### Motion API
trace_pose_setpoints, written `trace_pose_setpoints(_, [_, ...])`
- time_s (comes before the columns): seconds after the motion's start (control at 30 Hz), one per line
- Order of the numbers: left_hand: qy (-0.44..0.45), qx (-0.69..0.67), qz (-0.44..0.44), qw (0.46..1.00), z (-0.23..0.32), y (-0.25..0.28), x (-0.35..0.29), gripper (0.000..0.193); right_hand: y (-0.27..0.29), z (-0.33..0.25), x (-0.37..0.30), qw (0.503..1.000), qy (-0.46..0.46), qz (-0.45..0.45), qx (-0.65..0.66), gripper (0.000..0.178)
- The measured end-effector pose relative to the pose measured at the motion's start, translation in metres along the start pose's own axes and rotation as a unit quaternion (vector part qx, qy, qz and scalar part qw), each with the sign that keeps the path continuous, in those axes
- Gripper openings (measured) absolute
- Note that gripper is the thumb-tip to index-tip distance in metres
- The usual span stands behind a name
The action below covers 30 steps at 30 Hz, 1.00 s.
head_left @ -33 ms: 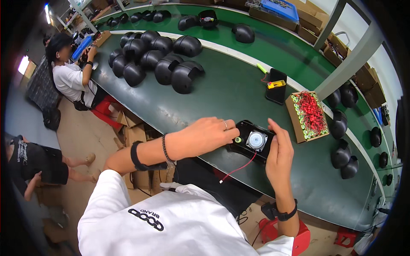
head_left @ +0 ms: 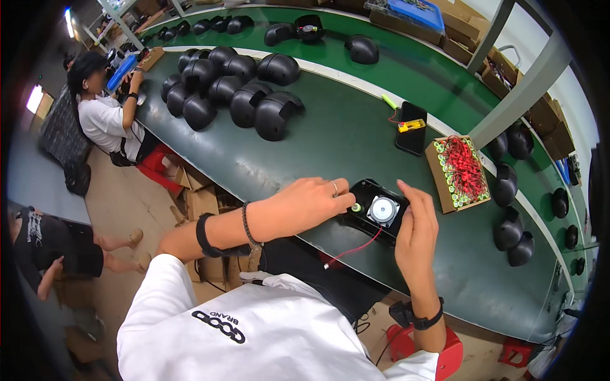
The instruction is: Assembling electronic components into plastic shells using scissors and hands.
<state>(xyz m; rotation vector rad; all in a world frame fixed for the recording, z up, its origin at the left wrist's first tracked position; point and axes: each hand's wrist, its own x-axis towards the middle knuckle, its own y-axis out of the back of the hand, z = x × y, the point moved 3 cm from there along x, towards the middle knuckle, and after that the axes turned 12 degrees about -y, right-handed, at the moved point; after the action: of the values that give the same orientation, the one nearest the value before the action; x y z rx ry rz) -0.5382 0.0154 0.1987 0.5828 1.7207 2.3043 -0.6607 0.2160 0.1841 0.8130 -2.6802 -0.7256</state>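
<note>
A black plastic housing [head_left: 363, 190] sits by the table's near edge, its hollow side up. Inside it is a round silver speaker [head_left: 383, 210], from which a red wire [head_left: 356, 250] with a small white plug trails toward me. My left hand [head_left: 321, 198] reaches over the housing's left end, fingers pinched at a small green battery cell [head_left: 356, 207]; only the cell's round end shows. Along the housing's right side my right hand [head_left: 416, 222] is closed against its edge, steadying it, with the thumb partly hidden.
Beyond the housing lies a black phone-like slab [head_left: 413, 140] with a yellow holder [head_left: 412, 126] on it. An open carton [head_left: 438, 174] of red-wired green cells stands right of it. Several black domed shells [head_left: 273, 117] crowd the table's left. A co-worker [head_left: 105, 114] sits at far left.
My left hand's fingers have shifted very slightly at the green cell, and the red wire's plug has moved a little to the left and up. The housing stays nearly in place.
</note>
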Motion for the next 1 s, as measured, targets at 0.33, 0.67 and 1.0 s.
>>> trace_pose_setpoints(0.33, [0.030,-0.055,0.031,0.998,-0.007,0.003,0.008,0.020,-0.018,-0.042,0.014,0.943,0.136,-0.034,-0.303,0.090])
trace_pose_setpoints(0.67, [0.142,-0.053,-0.013,0.988,-0.005,0.006,0.006,0.014,-0.028,-0.034,-0.001,0.927,0.096,0.013,-0.363,0.097])
trace_pose_setpoints(1.0, [0.252,-0.357,0.073,0.896,0.004,0.016,0.013,0.018,-0.036,-0.029,-0.012,0.914,0.085,0.060,-0.393,0.094])
